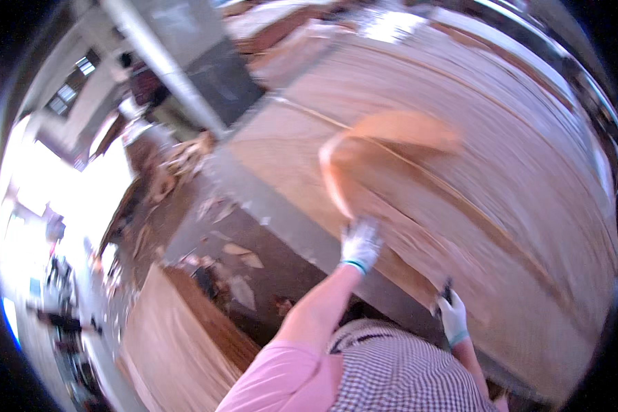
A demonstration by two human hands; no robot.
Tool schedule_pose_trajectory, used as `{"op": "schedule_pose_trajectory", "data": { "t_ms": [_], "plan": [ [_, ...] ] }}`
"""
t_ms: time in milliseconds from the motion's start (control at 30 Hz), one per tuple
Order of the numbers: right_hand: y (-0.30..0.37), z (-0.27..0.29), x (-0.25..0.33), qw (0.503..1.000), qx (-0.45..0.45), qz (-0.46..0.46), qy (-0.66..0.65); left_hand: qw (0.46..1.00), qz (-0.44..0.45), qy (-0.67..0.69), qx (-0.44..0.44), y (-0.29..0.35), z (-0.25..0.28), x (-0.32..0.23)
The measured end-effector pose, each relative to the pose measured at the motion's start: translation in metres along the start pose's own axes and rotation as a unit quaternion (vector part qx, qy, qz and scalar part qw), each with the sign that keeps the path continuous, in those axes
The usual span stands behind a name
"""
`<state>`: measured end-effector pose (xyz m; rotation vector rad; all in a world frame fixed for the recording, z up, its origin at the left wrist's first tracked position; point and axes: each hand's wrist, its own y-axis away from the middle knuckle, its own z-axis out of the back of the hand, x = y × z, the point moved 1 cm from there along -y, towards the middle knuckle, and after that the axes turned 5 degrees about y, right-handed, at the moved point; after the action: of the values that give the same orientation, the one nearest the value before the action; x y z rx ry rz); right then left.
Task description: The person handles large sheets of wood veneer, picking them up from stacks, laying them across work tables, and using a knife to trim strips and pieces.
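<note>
Strong light on your left, with the big opening (pixel 55 175) blown out to white, a second glare patch on the pale sheets (pixel 391 26) up top, and dim, shadowed floor (pixel 254 240) left of your bench. Motion blur streaks your wide wood sheet (pixel 529 199) and smears the curled piece (pixel 336 168); your left hand (pixel 361 245) is soft too, your checked garment (pixel 398 371) crisper. Fisheye bends your straight edges, corners go black, bluish fringe on the left rim.
</note>
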<state>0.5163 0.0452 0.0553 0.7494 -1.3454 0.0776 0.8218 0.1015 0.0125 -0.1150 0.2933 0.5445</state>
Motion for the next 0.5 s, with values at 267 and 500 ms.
{"op": "schedule_pose_trajectory", "data": {
  "t_ms": [267,500],
  "plan": [
    [0.012,-0.010,-0.015,0.997,0.016,-0.077,0.023,0.997,0.016,0.079,-0.022,0.018,-0.025,0.010],
    [-0.001,0.002,-0.021,0.991,0.079,-0.063,0.086,0.996,0.012,0.086,0.017,0.008,-0.007,-0.002]
  ]
}}
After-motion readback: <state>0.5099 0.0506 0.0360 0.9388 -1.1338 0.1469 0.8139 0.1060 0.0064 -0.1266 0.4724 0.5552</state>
